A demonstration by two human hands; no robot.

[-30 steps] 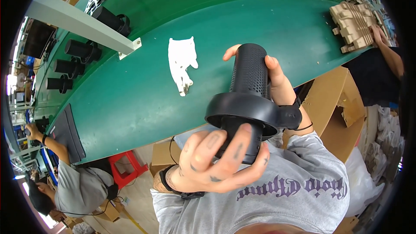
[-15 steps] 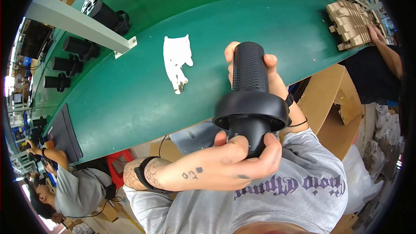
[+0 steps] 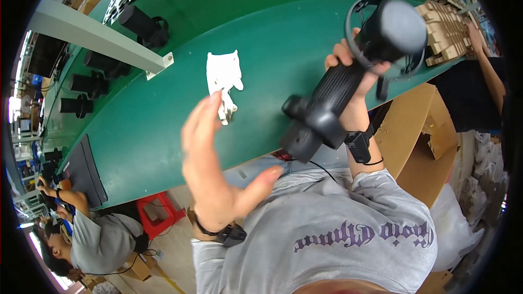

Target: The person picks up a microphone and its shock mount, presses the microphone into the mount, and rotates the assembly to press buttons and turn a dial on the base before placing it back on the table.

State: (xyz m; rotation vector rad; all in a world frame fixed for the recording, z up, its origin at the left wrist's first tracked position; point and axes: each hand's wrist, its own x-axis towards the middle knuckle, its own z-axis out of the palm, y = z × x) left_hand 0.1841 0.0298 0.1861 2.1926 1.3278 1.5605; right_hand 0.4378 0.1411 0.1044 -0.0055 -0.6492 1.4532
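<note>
Black handheld device (image 3: pixel 348 84) sits gripped in right hand (image 3: pixel 357 90).

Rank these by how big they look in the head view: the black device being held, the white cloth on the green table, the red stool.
1. Black device, though it sits nearest the camera.
2. White cloth.
3. Red stool, partly hidden and farther away, so unsure.

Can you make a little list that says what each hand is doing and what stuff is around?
right hand: grips a black handheld device by its ribbed handle, tilted, round head up
left hand: open, fingers spread, holding nothing
table: green, curved edge
on the table: white glove
far side: more black devices
to the right: cardboard box
others: a person in grey at lower left
</note>
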